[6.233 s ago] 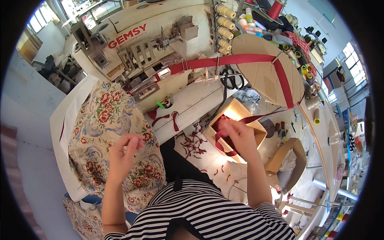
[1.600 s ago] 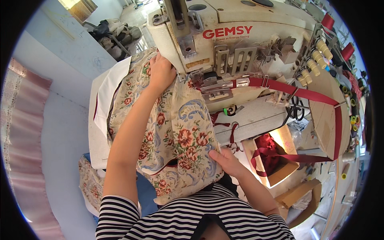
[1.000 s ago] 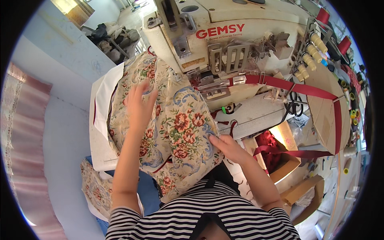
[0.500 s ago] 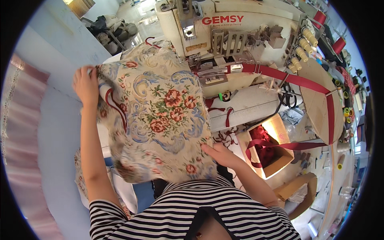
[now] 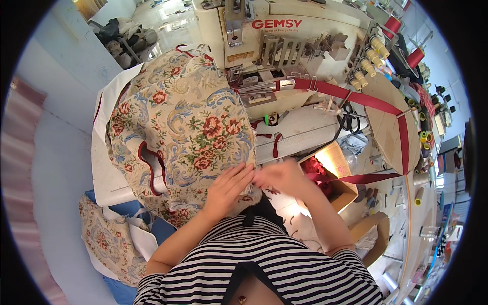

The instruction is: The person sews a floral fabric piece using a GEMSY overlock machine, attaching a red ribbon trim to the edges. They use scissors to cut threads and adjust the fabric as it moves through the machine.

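The bare left hand (image 5: pixel 229 189) lies flat, fingers extended close together; the bare right hand (image 5: pixel 285 178), slightly blurred, sits just beside its fingertips, fingers curled. Both elbows are bent, forearms angling inward.

The left hand (image 5: pixel 229 190) is no longer lifting the left side of the flowered cloth (image 5: pixel 201 129); now it is lying near the lower right corner, with the fingers stretched out. The right hand (image 5: pixel 282 178) is coming close beside it, its fingers bending, and it is now covering the left part of the box (image 5: pixel 348 195). The cloth is settling down on its left side, and its red edging (image 5: pixel 151 175) is curving lower than before. The white cloth (image 5: pixel 107 104) on the left of the tabletop (image 5: pixel 108 183) is showing again.
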The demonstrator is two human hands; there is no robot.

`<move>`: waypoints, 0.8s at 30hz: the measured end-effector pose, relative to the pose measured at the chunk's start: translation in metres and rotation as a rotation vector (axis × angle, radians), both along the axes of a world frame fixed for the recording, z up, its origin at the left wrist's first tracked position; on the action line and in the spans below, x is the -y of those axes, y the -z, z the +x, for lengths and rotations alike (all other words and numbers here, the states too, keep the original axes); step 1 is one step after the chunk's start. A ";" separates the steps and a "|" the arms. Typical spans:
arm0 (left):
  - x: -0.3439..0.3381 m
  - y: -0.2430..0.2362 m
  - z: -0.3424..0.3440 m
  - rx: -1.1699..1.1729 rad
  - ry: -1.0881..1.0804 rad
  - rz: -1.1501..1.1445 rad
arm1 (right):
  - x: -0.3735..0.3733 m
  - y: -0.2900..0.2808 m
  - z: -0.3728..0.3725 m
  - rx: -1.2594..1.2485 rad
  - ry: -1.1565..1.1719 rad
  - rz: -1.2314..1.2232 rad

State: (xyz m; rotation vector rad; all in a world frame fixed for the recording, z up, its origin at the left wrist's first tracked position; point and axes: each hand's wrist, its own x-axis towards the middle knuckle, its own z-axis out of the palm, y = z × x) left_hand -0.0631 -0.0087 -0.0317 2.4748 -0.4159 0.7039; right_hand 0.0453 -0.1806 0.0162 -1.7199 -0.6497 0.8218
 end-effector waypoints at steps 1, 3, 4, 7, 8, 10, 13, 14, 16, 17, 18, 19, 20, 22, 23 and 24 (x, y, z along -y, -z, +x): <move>-0.001 -0.004 -0.002 0.018 -0.014 0.005 | -0.003 0.004 0.013 -0.022 0.262 0.014; 0.001 -0.014 -0.007 0.028 -0.024 -0.008 | -0.015 0.008 0.042 0.599 0.393 -0.180; 0.003 -0.016 -0.007 0.039 -0.021 -0.008 | -0.022 0.014 0.051 0.787 0.421 -0.210; 0.009 -0.024 -0.008 0.070 -0.036 -0.004 | -0.042 0.032 0.068 0.997 0.399 -0.232; 0.010 -0.025 -0.010 0.061 -0.042 -0.015 | -0.045 0.035 0.073 0.983 0.409 -0.225; 0.011 -0.028 -0.012 0.050 -0.052 -0.039 | -0.054 0.032 0.078 0.960 0.416 -0.205; 0.010 -0.034 -0.016 0.043 -0.042 -0.066 | -0.041 0.000 0.072 0.729 0.470 -0.063; 0.009 -0.038 -0.016 0.045 -0.034 -0.067 | -0.034 -0.001 0.070 0.699 0.446 -0.038; 0.009 -0.045 -0.013 0.051 -0.008 -0.050 | -0.011 0.008 0.066 0.731 0.354 -0.194; 0.008 -0.048 -0.012 0.052 0.003 -0.031 | 0.000 0.011 0.064 0.746 0.307 -0.273; 0.008 -0.050 -0.011 0.052 0.011 -0.013 | 0.009 0.010 0.061 0.768 0.247 -0.358; 0.008 -0.051 -0.011 0.036 0.016 0.007 | 0.016 0.009 0.058 0.785 0.181 -0.437; 0.008 -0.052 -0.010 0.020 0.022 0.027 | 0.020 0.008 0.055 0.802 0.115 -0.517; 0.007 -0.054 -0.008 -0.016 0.033 0.071 | 0.025 0.005 0.048 0.843 0.167 -0.462; 0.006 -0.054 -0.009 -0.037 0.033 0.095 | 0.025 0.002 0.047 0.863 0.192 -0.434; 0.005 -0.055 -0.009 -0.055 0.035 0.119 | 0.022 -0.005 0.045 0.761 0.251 -0.362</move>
